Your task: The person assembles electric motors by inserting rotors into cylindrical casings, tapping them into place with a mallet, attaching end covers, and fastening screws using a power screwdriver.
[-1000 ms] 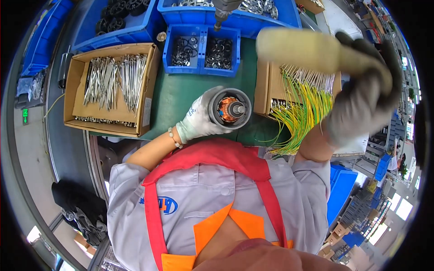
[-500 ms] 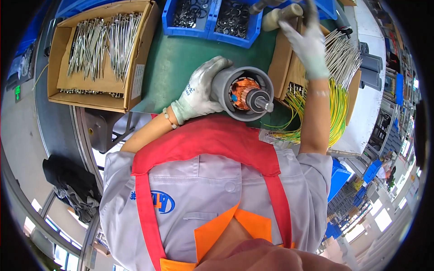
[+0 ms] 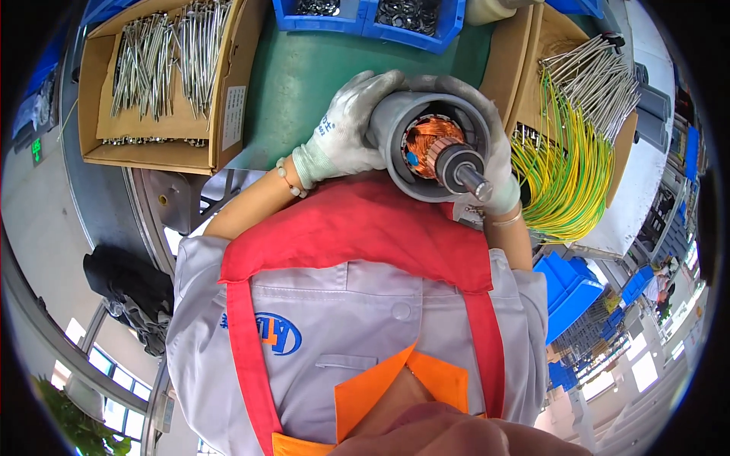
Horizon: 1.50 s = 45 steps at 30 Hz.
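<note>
Motor housing [image 3: 392, 140], grey, sits right of upper centre, clasped between gloved left hand [image 3: 346, 125] and right hand [image 3: 499, 163], copper-wound armature [image 3: 430, 137] inside. Two-handed steadying seems the current step; the next move likely calls for even support.

The housing [image 3: 386, 140] is grey, its windings [image 3: 430, 135] copper with a blue dot [image 3: 413, 159], its shaft [image 3: 476, 184] silver. The left glove [image 3: 342, 125] is white with blue print [image 3: 326, 124] and a pale green cuff [image 3: 308, 166]. Wires [image 3: 570, 201] mix yellow and green; rods [image 3: 144, 64] are silver, cartons [image 3: 156, 156] brown, bins [image 3: 407, 35] blue, the counter [image 3: 300, 76] green. The apron [image 3: 350, 239] is red, the shirt [image 3: 342, 327] grey, the collar [image 3: 372, 387] orange.
</note>
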Available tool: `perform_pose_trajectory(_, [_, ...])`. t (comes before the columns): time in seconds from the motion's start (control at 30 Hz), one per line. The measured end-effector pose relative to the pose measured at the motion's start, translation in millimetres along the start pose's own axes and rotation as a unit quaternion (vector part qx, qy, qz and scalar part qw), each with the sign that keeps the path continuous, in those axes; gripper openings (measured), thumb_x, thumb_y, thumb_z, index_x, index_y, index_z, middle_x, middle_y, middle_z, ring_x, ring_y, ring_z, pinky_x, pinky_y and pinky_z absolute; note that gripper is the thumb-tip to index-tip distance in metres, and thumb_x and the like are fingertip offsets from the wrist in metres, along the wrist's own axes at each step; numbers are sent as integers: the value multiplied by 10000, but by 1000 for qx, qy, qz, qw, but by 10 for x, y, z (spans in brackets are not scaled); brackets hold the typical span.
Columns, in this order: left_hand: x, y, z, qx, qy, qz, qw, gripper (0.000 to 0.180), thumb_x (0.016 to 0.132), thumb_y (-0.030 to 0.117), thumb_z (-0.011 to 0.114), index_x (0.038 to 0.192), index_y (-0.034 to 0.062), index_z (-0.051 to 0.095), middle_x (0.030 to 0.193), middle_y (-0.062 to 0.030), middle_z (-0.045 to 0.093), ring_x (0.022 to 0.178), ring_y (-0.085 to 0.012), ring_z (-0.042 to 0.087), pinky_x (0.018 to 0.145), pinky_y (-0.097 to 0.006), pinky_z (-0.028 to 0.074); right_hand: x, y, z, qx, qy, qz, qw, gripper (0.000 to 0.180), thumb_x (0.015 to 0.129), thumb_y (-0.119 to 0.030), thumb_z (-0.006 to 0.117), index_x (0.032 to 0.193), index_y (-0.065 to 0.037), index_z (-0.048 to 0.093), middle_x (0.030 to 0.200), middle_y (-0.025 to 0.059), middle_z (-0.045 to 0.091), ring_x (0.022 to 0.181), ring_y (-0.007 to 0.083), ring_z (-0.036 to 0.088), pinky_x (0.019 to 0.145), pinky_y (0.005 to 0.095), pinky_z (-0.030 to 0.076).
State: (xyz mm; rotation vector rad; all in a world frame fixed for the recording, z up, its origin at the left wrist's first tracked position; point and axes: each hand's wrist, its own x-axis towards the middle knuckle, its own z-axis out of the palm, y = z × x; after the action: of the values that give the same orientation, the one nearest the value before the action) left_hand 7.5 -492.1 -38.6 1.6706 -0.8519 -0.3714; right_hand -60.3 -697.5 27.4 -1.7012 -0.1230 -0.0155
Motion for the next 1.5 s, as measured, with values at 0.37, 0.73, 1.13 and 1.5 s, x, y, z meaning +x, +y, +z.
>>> perform_pose_trajectory(0.37, [-100, -65, 45, 74, 28, 11, 997, 1012, 606, 300, 838, 1462, 9, 382, 1368, -184, 550, 1300, -363, 487, 1185, -519, 243, 38, 23, -46, 63, -65, 24, 996, 1008, 568, -188, 960, 1410, -7, 435, 1311, 159, 583, 1185, 287, 608, 1022, 395, 490])
perform_pose_trajectory(0.73, [-7, -138, 39, 68, 26, 45, 996, 1028, 544, 377, 840, 1410, 7, 429, 1315, -172, 592, 1263, -370, 515, 1141, -498, 311, 532, -226, -375, 180, 68, -33, 981, 594, 924, -197, 659, 1446, -35, 425, 1361, 188, 571, 1242, 284, 586, 1052, 414, 472])
perform_pose_trajectory(1.13, [240, 806, -1302, 66, -89, -21, 994, 640, 831, 255, 769, 1372, 6, 533, 1363, -175, 569, 1293, -282, 523, 1085, -401, 397, 1574, 1144, -230, -674, -83, -181, 711, 113, 837, -194, 612, 939, -147, 594, 883, 73, 596, 853, 284, 624, 682, 494, 491])
perform_pose_trajectory(1.5, [2061, -490, -3427, 552, 64, -174, 813, 454, 903, 320, 612, 1308, 116, 613, 1220, -194, 655, 1166, -329, 614, 1008, -415, 473, 1421, 479, -131, -558, -55, -97, 822, 178, 873, -192, 618, 1011, -80, 628, 856, 143, 676, 756, 331, 668, 646, 443, 522])
